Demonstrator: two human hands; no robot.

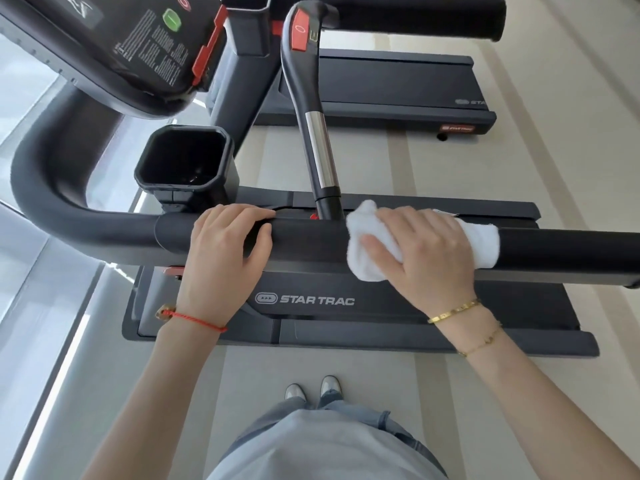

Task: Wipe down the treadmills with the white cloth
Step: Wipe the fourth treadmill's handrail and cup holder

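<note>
My left hand (230, 242) lies over the near treadmill's (311, 301) black handrail (311, 242), fingers curled loosely across its top and thumb on the near side, a red string bracelet (197, 320) on the wrist. My right hand (420, 252) presses the white cloth (367, 252) down onto the same rail, fingers spread over it and curving across the bar; the cloth is wrapped around the rail, with folds showing left of the fingers and a flap past the hand on the right. Two gold bracelets (457, 311) sit on that wrist.

Between my hands the rail is bare, and to the right of the cloth it runs on uncovered to the frame edge. To the left it bends away in a wide curve toward the console (114, 46). A black cup holder (185, 159) stands just beyond my left hand, and a slanted grip with a chrome section (320, 154) meets the rail's far side between my hands. A second treadmill (381, 88) lies farther off, pale striped floor between the two decks. My shoes (313, 389) stand on open floor near the deck's edge.
</note>
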